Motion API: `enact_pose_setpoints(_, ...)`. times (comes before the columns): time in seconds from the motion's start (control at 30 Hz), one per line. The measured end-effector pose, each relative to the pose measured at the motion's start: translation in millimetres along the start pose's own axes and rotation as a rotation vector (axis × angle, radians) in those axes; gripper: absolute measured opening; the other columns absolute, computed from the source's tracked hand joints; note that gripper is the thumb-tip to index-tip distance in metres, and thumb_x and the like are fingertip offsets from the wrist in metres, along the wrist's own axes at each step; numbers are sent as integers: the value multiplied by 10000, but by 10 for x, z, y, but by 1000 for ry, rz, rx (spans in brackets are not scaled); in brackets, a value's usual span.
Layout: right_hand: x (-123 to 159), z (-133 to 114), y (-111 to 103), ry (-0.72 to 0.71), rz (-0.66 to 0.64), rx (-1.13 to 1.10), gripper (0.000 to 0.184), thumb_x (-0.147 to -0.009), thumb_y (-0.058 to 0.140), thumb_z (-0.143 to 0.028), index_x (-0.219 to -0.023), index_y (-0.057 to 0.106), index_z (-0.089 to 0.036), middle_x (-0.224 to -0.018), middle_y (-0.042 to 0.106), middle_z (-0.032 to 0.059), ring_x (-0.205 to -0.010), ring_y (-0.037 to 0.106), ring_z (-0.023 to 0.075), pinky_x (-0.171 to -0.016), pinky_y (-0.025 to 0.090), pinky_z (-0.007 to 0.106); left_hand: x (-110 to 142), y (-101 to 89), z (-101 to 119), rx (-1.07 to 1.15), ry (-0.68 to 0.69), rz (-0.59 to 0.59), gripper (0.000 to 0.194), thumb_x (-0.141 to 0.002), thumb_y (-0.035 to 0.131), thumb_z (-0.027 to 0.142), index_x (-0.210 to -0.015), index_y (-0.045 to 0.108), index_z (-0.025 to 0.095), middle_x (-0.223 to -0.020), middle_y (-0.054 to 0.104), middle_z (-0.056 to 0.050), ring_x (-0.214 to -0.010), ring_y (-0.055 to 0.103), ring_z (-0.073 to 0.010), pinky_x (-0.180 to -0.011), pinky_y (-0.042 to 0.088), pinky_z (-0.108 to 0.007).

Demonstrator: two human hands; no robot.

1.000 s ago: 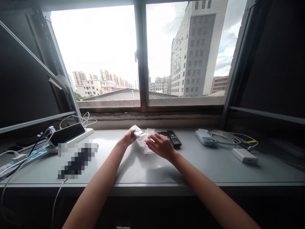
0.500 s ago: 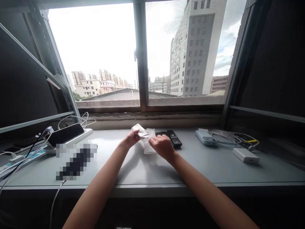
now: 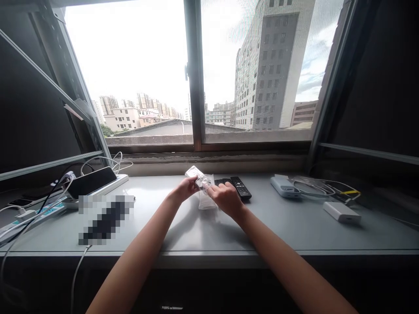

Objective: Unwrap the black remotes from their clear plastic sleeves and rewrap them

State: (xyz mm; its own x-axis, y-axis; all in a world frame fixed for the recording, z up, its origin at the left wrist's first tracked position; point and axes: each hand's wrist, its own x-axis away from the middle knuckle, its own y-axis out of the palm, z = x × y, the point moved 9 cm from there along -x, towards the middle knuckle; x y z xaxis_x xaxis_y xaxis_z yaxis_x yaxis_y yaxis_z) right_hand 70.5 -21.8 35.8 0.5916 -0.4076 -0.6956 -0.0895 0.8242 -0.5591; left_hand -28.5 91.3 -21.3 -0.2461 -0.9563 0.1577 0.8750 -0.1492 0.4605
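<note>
My left hand [image 3: 185, 190] and my right hand [image 3: 225, 198] meet over the middle of the grey desk [image 3: 183, 226], both pinching a small clear plastic packet [image 3: 198, 178] with something pale inside. A second clear bag [image 3: 207, 201] lies flat on the desk under and between the hands. Just behind my right hand lie two black remote controls [image 3: 240, 187], side by side.
At the left are a white power strip [image 3: 113, 181] with a dark phone [image 3: 91, 182] on it, several cables, and a blurred-out patch. At the right lie a pale blue power bank [image 3: 284, 186], coiled white cables [image 3: 319, 187] and a white box [image 3: 342, 212]. The window sill runs behind.
My right hand has moved up to the packet held in the left hand and now pinches it too. The view has tilted slightly.
</note>
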Motion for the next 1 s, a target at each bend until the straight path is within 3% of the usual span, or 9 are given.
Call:
enact_pose_setpoints(0.07, 0, -32, -5, -23, 4, 28, 241, -918, 452, -47, -979, 648, -172, -632, 635, 2, -554, 496, 119, -570, 192, 320, 22, 75, -31, -6, -30, -76, 349, -963, 382, 171, -1227, 517, -13, -925, 702, -185, -716, 686, -175, -645, 550, -240)
enact_pose_setpoints(0.17, -6, -69, -5, -60, 13, 64, 249, -901, 439, -8, -884, 637, -159, -615, 617, 4, -551, 480, 122, -573, 177, 319, 25, 110, -67, 3, -48, -97, 405, -970, 362, 191, -1301, 467, -18, -976, 698, -201, -745, 691, -191, -651, 543, -251)
enact_pose_setpoints(0.27, -2, -87, -17, -91, 54, 88, 236, -896, 445, -8, -797, 604, -151, -583, 588, 3, -541, 454, 124, -572, 166, 322, -13, 66, -60, 55, -24, -42, 452, -973, 345, 207, -1358, 411, -21, -997, 697, -203, -784, 690, -208, -702, 542, -275)
enact_pose_setpoints(0.43, 77, -187, -194, -200, 305, 130, 238, -885, 491, -51, -685, 539, -169, -515, 511, -26, -512, 411, 126, -561, 148, 322, -92, -106, -4, 173, 32, 82, 492, -974, 295, 212, -1411, 355, -5, -999, 699, -197, -867, 685, -245, -791, 533, -325)
enact_pose_setpoints(0.67, 140, -267, -360, -286, 435, 123, 243, -850, 507, -40, -646, 509, -172, -496, 469, -38, -505, 389, 119, -571, 186, 312, -136, -315, 28, 287, 48, 182, 500, -987, 210, 211, -1416, 351, -5, -801, 694, -145, -731, 682, -218, -783, 537, -338)
enact_pose_setpoints(0.8, 182, -273, -449, -301, 474, 93, 160, -842, 510, -35, -802, 622, -143, -507, 478, -41, -514, 396, 115, -579, 214, 309, -173, -528, 126, 334, 100, 255, 494, -986, 201, 211, -1437, 329, 56, -842, 690, -137, -725, 684, -210, -758, 549, -339)
enact_pose_setpoints(0.9, 214, -282, -494, -312, 491, 97, 241, -830, 524, -27, -1007, 655, -125, -516, 485, -48, -519, 389, 108, -579, 229, 306, -216, -678, 227, 345, 150, 252, 484, -969, 248, 203, -1422, 353, 65, -919, 690, -162, -769, 689, -226, -778, 554, -358)
enact_pose_setpoints(1.0, 234, -243, -544, -286, 523, 117, 270, -830, 525, -28, -1041, 660, -130, -505, 465, -52, -531, 392, 107, -570, 237, 300, -239, -749, 292, 337, 197, 228, 504, -982, 202, 273, -1390, 384, 42, -929, 685, -189, -812, 687, -249, -784, 555, -378)
